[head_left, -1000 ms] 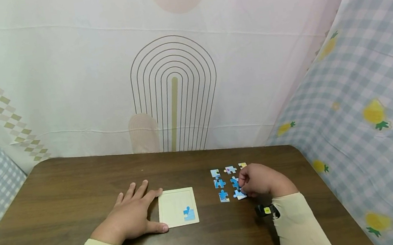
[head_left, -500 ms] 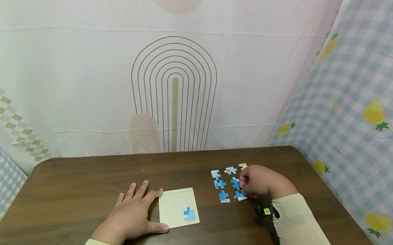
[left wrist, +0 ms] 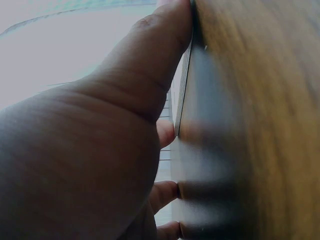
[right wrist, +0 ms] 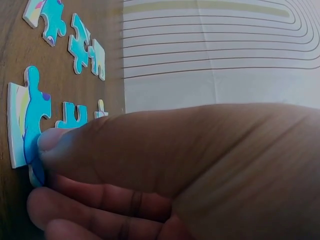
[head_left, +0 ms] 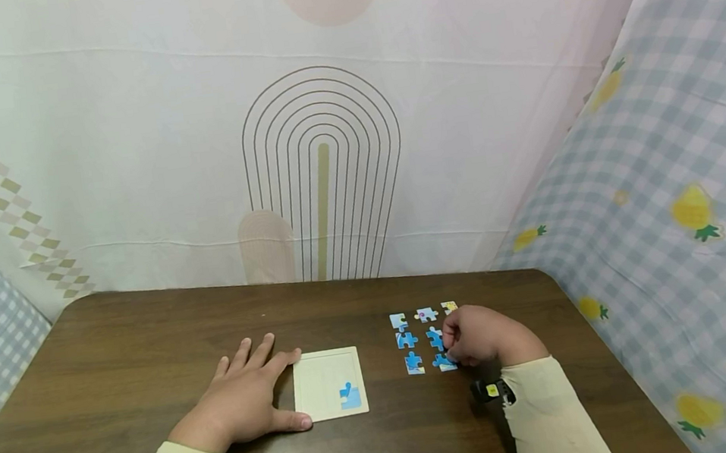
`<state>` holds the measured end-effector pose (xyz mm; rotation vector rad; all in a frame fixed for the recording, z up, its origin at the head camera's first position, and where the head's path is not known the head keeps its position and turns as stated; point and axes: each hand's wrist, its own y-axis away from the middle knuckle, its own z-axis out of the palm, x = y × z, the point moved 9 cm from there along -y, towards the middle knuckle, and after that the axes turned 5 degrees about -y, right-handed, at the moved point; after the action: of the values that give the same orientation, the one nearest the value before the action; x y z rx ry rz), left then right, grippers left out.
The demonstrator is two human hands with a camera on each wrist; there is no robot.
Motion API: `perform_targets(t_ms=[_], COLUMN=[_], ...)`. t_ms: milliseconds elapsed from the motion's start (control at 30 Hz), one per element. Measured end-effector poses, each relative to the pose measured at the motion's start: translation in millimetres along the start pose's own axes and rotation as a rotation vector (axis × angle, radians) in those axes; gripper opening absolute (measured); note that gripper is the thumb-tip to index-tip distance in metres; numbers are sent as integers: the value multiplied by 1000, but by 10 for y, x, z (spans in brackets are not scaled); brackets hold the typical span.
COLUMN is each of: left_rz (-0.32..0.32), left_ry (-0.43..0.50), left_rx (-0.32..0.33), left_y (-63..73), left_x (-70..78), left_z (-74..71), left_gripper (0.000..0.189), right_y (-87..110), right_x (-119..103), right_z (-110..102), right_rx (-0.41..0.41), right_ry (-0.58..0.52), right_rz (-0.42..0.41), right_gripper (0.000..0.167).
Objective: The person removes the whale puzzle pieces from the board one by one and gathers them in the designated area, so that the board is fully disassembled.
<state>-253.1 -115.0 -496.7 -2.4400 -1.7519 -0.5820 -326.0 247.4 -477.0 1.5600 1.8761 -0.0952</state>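
Note:
My left hand (head_left: 241, 399) lies spread on the table, its thumb and index finger touching the left corners of a shallow pale wooden puzzle tray (head_left: 316, 384). One blue puzzle piece (head_left: 350, 398) sits in the tray's lower right corner. At the right, my right hand (head_left: 490, 334) has its fingers curled, with the thumb tip on the edge of a blue and white puzzle piece (right wrist: 22, 127). That piece is the nearest in the right-hand column. In the left wrist view the thumb (left wrist: 145, 55) runs along the thin tray edge (left wrist: 184, 92).
Several loose puzzle pieces lie in rows, among them a near-left piece (head_left: 414, 362) and a far-middle piece (head_left: 426, 314). My hand partly covers the right-hand ones. The brown wooden table (head_left: 164, 337) meets a patterned cloth (head_left: 179, 189) at its far edge.
The piece at my right thumb has turned slightly and now lies straighter with its row. My left hand and the tray have stayed in place.

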Motion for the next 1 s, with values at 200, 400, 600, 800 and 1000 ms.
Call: perform_targets(t_ms=[200,400,600,800,1000], left_rz=[-7,-5,2,-6,-2], left_ry=[4,4,-1,4,2], left_rx=[-9,-15,-2,-3,-5], left_y=[6,2,-18,-18,-15], left_x=[-25,-22,-10,-21,-9], left_z=[9,32,34,22,11], left_gripper=[115,115,115,115,115], right_y=[2,48,84,79,89], right_x=[-59,-304,-831,-1430,-1646], right_z=[-20,-81,2,418,806], right_rx=[-2,34,87,31,-54], right_ry=[-14,-12,70,188,314], right_rz=[-21,-128,-286,-471,-532], right_gripper=[17,9,9,11,19])
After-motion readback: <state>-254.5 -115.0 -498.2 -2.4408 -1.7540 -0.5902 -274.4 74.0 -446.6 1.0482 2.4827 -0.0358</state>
